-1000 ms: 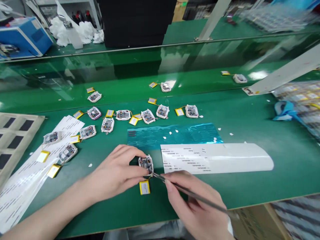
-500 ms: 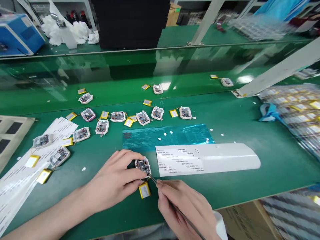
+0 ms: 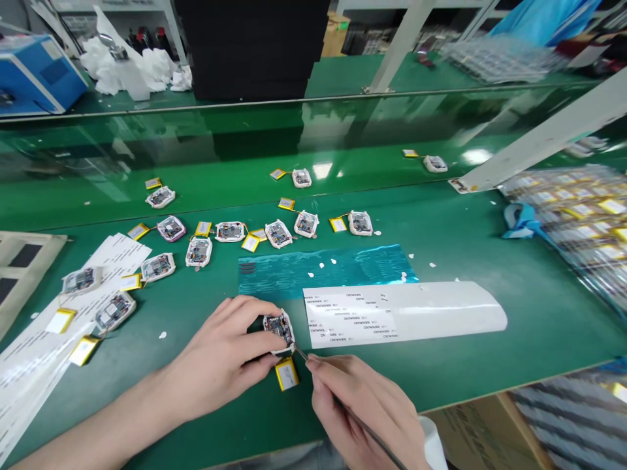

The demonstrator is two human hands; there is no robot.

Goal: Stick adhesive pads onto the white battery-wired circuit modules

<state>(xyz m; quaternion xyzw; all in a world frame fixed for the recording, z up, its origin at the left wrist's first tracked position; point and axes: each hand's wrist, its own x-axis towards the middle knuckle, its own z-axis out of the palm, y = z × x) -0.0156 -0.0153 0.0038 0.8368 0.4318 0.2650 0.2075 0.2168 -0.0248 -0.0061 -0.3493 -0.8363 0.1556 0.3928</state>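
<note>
Green workbench (image 3: 553, 339) fills most of the view, with a glossy green upper tier (image 3: 372, 147) running along its far side and a blue machine (image 3: 36, 75) and a heap of white packing foam (image 3: 132, 72) farther back. Small white-framed circuit modules (image 3: 278, 234), most with a yellow-edged pouch battery (image 3: 249, 243) beside them on thin leads, lie in a loose arc across the bench, and a few more sit on the upper tier. Printed paper sheets (image 3: 102, 274) lie at the left of the bench, partly under some of the modules, beside a beige tray (image 3: 24, 258). Off to the right is a clear bag of batteries (image 3: 573, 222). Nearer the person, a teal film sheet (image 3: 313, 271) lies flat, with a white printed label strip (image 3: 372, 313) curling slightly over its lower edge. The person's left hand (image 3: 220, 359) is curled closed around one module (image 3: 279, 329), fingers and thumb gripping its edges just left of the label strip, with its battery (image 3: 287, 373) lying directly below on the bench. The right hand (image 3: 362, 408) is closed in a pencil-style pinch on slim metal tweezers (image 3: 372, 434), their tip reaching the module's lower right corner.
</note>
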